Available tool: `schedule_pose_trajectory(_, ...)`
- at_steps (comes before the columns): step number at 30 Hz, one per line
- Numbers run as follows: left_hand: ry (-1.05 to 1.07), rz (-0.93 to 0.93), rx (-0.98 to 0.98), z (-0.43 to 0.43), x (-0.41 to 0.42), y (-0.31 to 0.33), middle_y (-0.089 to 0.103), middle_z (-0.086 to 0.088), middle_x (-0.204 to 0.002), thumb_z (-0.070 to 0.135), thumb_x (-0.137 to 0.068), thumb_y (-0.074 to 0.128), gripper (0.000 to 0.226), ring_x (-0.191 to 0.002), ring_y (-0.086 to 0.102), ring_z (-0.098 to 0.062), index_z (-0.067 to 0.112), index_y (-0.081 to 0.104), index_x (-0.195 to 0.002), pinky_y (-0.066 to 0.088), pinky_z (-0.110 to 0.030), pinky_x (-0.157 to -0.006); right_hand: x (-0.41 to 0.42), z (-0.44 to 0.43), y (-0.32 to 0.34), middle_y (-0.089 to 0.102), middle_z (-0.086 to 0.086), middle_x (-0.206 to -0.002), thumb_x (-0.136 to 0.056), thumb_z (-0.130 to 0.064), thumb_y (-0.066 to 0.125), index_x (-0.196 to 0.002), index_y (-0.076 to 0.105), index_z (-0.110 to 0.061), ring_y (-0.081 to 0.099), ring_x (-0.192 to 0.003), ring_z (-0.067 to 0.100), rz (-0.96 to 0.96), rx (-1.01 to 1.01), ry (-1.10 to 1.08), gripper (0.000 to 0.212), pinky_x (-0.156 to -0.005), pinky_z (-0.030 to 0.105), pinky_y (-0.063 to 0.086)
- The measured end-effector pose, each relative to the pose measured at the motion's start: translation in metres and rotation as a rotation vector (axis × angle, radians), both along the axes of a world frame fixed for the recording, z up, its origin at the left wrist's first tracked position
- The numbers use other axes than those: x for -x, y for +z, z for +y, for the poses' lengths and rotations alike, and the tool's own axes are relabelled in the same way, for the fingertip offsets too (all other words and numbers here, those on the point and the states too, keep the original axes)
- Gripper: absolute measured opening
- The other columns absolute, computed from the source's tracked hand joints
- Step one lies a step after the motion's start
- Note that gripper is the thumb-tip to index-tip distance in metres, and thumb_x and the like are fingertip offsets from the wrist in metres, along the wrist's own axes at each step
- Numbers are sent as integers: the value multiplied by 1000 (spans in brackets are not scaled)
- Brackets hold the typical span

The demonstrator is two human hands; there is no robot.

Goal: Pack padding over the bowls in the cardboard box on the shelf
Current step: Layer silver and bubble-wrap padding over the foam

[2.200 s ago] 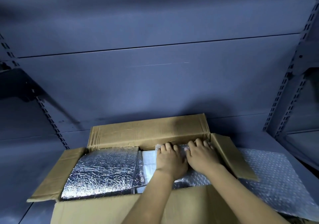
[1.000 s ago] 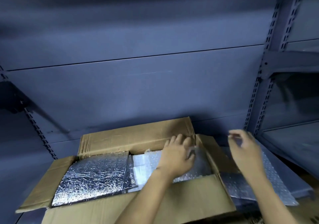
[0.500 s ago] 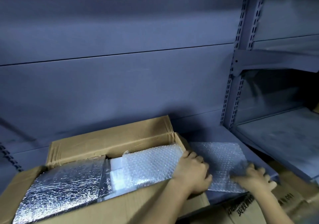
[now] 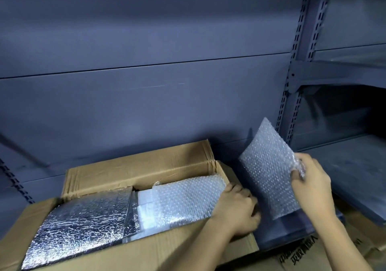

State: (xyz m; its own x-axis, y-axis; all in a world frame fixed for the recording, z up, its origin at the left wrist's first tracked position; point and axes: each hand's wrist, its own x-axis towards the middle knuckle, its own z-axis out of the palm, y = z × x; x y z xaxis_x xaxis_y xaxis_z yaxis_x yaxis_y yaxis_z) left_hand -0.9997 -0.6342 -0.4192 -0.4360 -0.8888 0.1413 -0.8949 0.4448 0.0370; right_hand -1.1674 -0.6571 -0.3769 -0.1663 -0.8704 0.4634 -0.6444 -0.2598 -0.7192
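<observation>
Padding (image 4: 183, 201) fills the box (image 4: 135, 170) beside the left hand (image 4: 236, 210), grip unclear; the right hand (image 4: 311, 185) pinches one more sheet (image 4: 269, 174), unplaced.

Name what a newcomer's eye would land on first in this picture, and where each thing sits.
A bubble-wrap sheet stands out, held up by the right hand just right of the open cardboard box. Inside the box, a shiny silver foil pad fills the left part, more bubble wrap the right.
</observation>
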Motion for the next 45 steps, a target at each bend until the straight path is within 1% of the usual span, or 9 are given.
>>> schedule_pose_trajectory(3, -10, 327, -126, -2, -5, 7, 61, -9, -124, 30, -89, 50, 39, -118, 49, -24, 15, 59, -124, 28, -31, -109, -12, 10, 20, 57, 4, -104, -83, 11, 45, -108, 59, -17, 53, -88, 25, 10, 123, 49, 41, -77, 31, 38)
schedule_pose_trajectory(9, 256, 1445, -442, -1, -28, 23, 58, 10, -109, 8, -98, 50, 27, -88, 58, 13, 27, 50, -117, 44, -12, -85, -40, 34, 53, 57, -12, -100, -87, 5, 41, -105, 54, -27, 50, -84, -4, -114, 283, 169, 38, -72, 1, 34)
schedule_pose_trajectory(13, 359, 1671, -478, 3, -57, 26, 52, 4, -132, 34, -92, 59, 55, -118, 54, -15, 21, 36, -140, 44, -30, -101, -65, 49, 62, 59, -13, -106, -85, -15, 41, -109, 49, -40, 54, -94, 4, -273, 297, 281, 36, -82, 16, 42)
schedule_pose_trajectory(19, 434, 1850, -398, 29, -117, 42, 59, 1, -72, 15, -84, 59, 22, -60, 52, -11, 11, 54, -106, 42, -21, -53, -111, 62, 53, 58, -30, -83, -93, 1, 47, -102, 46, -45, 50, -63, -2, -515, 215, 457, 46, -57, 9, 40)
schedule_pose_trajectory(27, 628, 1766, -8, 108, -225, 57, 66, -3, -86, -4, -95, 46, 21, -72, 58, -15, 12, 59, -98, 52, -22, -60, -188, 69, 24, 58, -19, -111, -90, -22, 60, -124, 44, -25, 55, -94, -15, -618, -11, 713, 37, -75, 4, 41)
schedule_pose_trajectory(32, 856, 1465, 148, 150, -280, 57, 60, -5, -89, -2, -96, 48, 19, -70, 53, -14, 8, 53, -112, 46, -21, -60, -231, 65, 0, 41, -14, -138, -92, -13, 57, -144, 12, -47, 60, -94, 6, -321, -320, 913, 77, -69, 14, 45)
schedule_pose_trajectory(37, 1012, 1180, 204, 168, -298, 49, 54, -2, -93, 2, -96, 51, 34, -67, 54, -11, 16, 38, -124, 44, -10, -43, -272, 62, -13, 32, -4, -152, -89, -18, 60, -146, 25, -31, 47, -123, 7, -31, -389, 953, 68, -91, 14, 39)
schedule_pose_trajectory(41, 1088, 773, 102, 174, -311, 38, 51, -8, -118, 7, -89, 60, 49, -99, 54, -20, 9, 38, -132, 42, -24, -71, -286, 56, -20, 26, -1, -154, -86, -20, 65, -149, 20, -22, 25, -141, 14, 100, -448, 982, 78, -104, 18, 23)
schedule_pose_trajectory(45, 1111, 216, -133, 174, -308, 45, 29, -8, -140, 49, -75, 59, 75, -127, 29, -33, 27, 33, -143, 29, -36, -106, -286, 54, -25, 17, 1, -157, -84, -29, 67, -150, 12, -18, 17, -144, 15, 234, -420, 969, 87, -111, 22, 19)
